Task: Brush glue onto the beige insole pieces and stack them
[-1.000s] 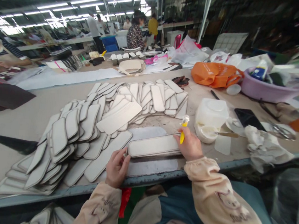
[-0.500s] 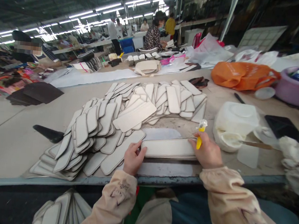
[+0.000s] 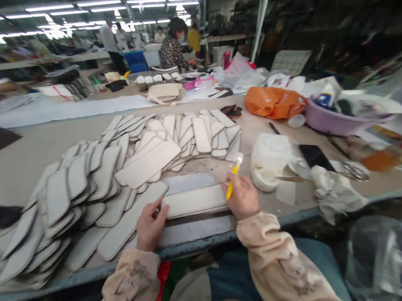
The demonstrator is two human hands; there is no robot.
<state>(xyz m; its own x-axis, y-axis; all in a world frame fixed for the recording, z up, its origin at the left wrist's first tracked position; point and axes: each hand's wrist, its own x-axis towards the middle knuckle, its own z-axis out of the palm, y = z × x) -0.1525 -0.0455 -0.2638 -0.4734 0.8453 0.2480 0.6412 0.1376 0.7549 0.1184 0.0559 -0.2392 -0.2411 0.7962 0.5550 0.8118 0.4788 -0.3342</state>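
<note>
From where I stand, taking the white container (image 3: 272,151) as my mark, the long pale panels (image 3: 195,200) lie stacked to its left and nearer the person, close to the worktop (image 3: 44,134) edge. The right hand (image 3: 242,195), just on the near left of the container, has its grip closed round a yellow-handled tool (image 3: 233,178), white tip up, with fingers also at the panels' end. The left hand (image 3: 150,224), farther left of the container, has thumb and fingertips slightly parted at the other end; I can't tell whether that grip pinches or merely steadies.

With the right grip doing two jobs, the tool could tilt and its tip smear the top panel. Uneven pressure from the two ends might skew the stack. An elbow could jog the container, and the loose heap (image 3: 149,162) left of it might slide if nudged.
</note>
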